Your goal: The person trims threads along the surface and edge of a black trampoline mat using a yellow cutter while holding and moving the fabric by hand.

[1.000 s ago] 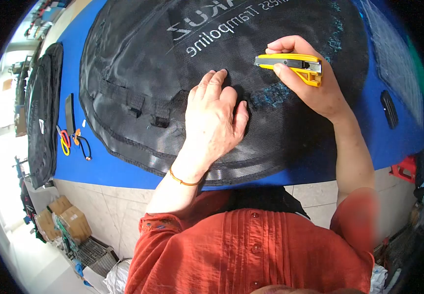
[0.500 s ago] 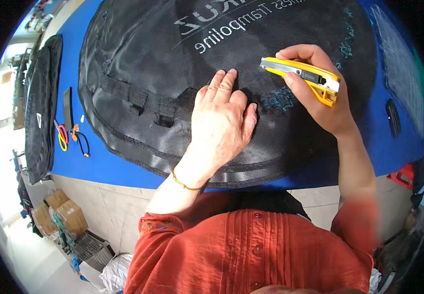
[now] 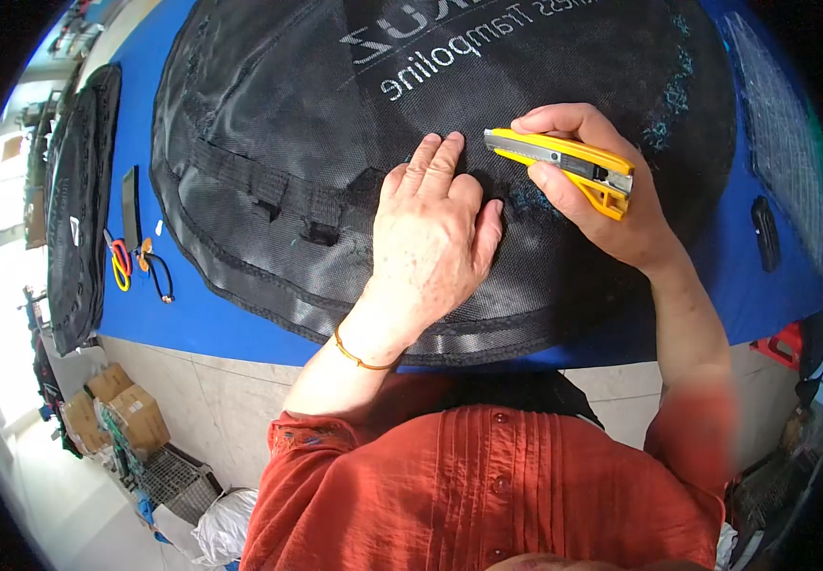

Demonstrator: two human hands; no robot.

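Note:
A round black trampoline mat [image 3: 326, 143] with mirrored white lettering is spread on a blue table. My left hand [image 3: 431, 224] lies on it, palm down, with the fingers stretched out and the thumb apart. In my right hand [image 3: 611, 181] is a yellow utility knife [image 3: 564, 157], gripped between thumb and fingers above the mat. The knife's tip points left, close to my left fingertips. Bluish loose threads [image 3: 530, 197] show under the knife, and more run along the mat's right side. Black webbing loops [image 3: 307, 205] are sewn on left of my left hand.
Red-and-yellow handled scissors [image 3: 121, 265], a black strip [image 3: 131, 207] and a small cord [image 3: 159, 276] lie on the table [image 3: 136, 319] at left. A folded black piece [image 3: 83, 209] is at the far left. A black object [image 3: 764, 233] lies at right. Cardboard boxes [image 3: 136, 419] stand on the floor.
My right hand has moved the utility knife left and slightly down, nearer my left hand. My left hand has stayed in place on the mat.

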